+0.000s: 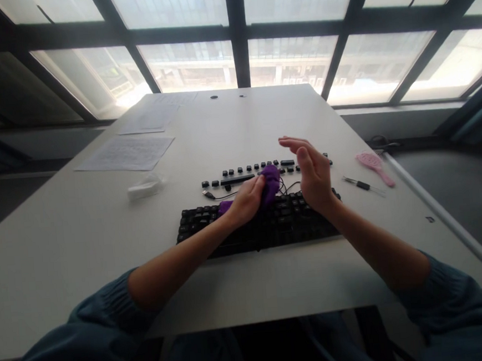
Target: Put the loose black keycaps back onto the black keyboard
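Observation:
My left hand (248, 199) is closed around a bunched purple cloth (271, 182), just above a black keyboard (281, 222). Part of the purple fabric lies along the keyboard's upper left keys. Raised over the keyboard's right side, my right hand (313, 175) has its fingers stretched out and holds nothing. Behind the keyboard, loose black keycaps (240, 170) stand in rows, a long spacebar among them. A black cable with a USB plug (209, 194) lies between the keycaps and the keyboard; my hands hide some of it.
To the right lie a keycap puller (363, 185) and a pink hairbrush (373, 162), near the edge of the white table (105, 258). A white object in clear wrapping (145, 188) and paper sheets (126, 152) are on the left. Windows rise behind the table.

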The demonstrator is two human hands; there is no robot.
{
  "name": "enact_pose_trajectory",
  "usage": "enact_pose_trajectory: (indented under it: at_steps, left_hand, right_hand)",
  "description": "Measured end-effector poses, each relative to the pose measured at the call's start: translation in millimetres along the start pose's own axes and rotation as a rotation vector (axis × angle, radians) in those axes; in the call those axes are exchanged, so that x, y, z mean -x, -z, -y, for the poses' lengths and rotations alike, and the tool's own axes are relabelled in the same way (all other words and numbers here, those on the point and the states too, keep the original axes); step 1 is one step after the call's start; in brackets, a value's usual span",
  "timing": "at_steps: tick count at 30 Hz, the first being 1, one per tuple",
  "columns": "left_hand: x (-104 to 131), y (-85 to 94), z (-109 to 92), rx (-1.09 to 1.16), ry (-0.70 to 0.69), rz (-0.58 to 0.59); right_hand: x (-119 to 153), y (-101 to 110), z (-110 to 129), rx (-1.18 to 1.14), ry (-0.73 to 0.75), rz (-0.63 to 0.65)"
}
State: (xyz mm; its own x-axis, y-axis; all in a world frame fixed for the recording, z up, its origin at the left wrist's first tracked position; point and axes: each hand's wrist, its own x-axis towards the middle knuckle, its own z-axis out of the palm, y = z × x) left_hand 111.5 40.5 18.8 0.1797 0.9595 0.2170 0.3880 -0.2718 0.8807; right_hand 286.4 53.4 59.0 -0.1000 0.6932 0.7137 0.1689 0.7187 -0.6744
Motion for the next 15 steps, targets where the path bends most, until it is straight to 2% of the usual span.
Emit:
enact_pose_trajectory:
  at_steps: [3, 5, 6, 8, 11, 13, 15]
  left_hand:
    - [-8, 21.9, -7, 0.119, 0.100, -0.182]
    - [-8, 32.3, -12, 0.055, 0.056, -0.165]
    - [-6, 34.7, -14, -0.025, -0.001, -0.102]
    - [0, 33.7, -16, -0.230, -0.145, 0.096]
    - [14, 22.2, -7, -0.484, -0.318, 0.370]
    - [22, 13.4, 3, -0.556, -0.386, 0.455]
    - [28, 6.0, 15, -0.535, -0.417, 0.468]
  right_hand:
    - [-11, 15, 0, -0.007, -0.016, -0.071]
    - [-12, 18, -1, 0.000, -0.025, -0.065]
    - [-12, 17, -1, 0.009, -0.028, -0.049]
    - [-8, 12, -2, 0.038, -0.031, -0.002]
    - [3, 0, -1, 0.103, -0.020, 0.130]
    - [14, -12, -1, 0.175, -0.005, 0.292]
    - [26, -28, -2, 0.266, 0.021, 0.491]
